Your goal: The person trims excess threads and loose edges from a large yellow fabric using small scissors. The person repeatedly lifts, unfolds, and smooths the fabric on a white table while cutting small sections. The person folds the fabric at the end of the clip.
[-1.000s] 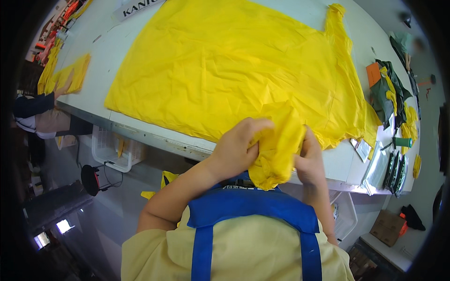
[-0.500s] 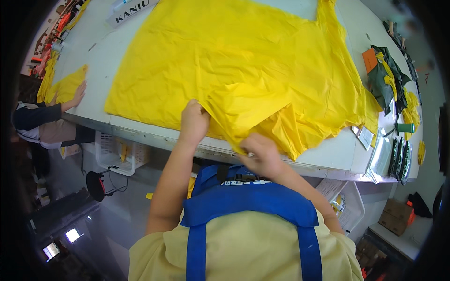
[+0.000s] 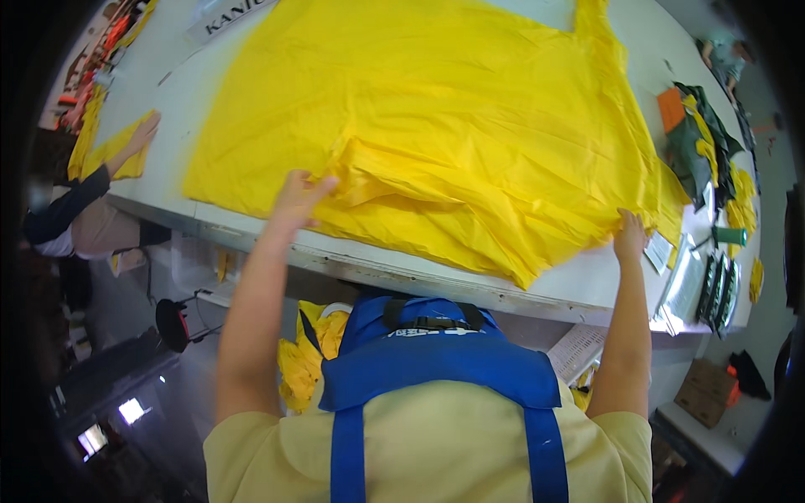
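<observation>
A large, wrinkled yellow garment (image 3: 436,109) of thin fabric covers most of the white table before me, a narrow sleeve-like strip reaching up its right side. Raised folds lie across its near part, and one corner droops over the table's front edge. My left hand (image 3: 300,199) is at the near left of these folds, thumb and fingers apart, holding nothing. At the garment's near right edge, my right hand (image 3: 631,236) has its fingers closed on the fabric; the fingertips are partly blurred.
Right of the garment lie clear plastic sleeves (image 3: 677,281), dark green packets (image 3: 715,289), a green roll (image 3: 729,235) and dark green clothing (image 3: 692,159). A co-worker's hand (image 3: 144,132) rests on yellow fabric at far left. Yellow cloth (image 3: 302,369) hangs below the table.
My hands have moved apart, the left outward to the left, the right far to the right edge. The bunched fabric between them has dropped and spread flatter. The co-worker's arm has shifted.
</observation>
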A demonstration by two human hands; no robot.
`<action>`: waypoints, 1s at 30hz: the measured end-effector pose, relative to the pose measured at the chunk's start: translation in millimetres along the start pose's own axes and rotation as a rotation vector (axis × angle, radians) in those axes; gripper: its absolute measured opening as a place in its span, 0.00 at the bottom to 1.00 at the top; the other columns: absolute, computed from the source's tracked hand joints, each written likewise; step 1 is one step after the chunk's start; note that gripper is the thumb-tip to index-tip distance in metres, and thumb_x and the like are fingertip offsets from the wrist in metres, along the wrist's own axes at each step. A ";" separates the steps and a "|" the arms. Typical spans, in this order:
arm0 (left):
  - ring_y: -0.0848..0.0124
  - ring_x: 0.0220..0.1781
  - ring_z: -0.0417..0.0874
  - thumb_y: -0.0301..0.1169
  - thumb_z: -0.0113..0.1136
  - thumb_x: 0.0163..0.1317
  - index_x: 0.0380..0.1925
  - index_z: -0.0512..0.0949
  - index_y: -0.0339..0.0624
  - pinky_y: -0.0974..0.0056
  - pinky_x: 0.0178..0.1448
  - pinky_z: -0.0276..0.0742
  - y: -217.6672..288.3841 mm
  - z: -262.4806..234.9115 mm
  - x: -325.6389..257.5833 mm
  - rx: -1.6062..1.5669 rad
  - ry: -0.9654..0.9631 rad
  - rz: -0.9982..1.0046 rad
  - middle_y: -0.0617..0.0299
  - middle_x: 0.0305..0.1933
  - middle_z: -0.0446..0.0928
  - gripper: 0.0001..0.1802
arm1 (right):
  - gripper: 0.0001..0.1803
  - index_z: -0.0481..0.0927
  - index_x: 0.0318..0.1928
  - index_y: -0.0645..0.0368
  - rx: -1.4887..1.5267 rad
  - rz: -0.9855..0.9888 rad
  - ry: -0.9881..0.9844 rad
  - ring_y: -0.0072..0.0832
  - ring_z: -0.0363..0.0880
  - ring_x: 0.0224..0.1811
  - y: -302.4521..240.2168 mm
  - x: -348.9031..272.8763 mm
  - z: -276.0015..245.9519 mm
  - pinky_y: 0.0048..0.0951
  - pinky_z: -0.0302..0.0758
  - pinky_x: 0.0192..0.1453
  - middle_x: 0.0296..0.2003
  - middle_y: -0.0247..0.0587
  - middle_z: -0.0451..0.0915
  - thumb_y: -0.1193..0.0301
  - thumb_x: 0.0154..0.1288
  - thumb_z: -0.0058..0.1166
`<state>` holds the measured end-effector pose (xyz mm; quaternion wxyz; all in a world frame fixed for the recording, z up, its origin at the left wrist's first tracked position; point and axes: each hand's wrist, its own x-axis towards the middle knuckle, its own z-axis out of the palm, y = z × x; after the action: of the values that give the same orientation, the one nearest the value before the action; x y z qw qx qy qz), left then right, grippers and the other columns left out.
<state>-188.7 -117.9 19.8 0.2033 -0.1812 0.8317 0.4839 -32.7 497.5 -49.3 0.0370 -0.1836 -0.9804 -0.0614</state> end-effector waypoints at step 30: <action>0.66 0.41 0.75 0.28 0.58 0.61 0.44 0.70 0.43 0.62 0.45 0.73 -77.5 -55.4 45.8 0.247 0.134 0.119 0.64 0.40 0.73 0.12 | 0.55 0.58 0.68 0.46 0.281 -0.342 -0.275 0.54 0.36 0.73 -225.2 -89.6 -24.3 0.68 0.33 0.67 0.71 0.47 0.46 0.44 0.38 0.66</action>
<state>-198.0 -207.6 -35.5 0.1391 -0.1368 0.9059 0.3759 -30.2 254.1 -57.8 -0.0822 -0.0150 -0.9919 0.0956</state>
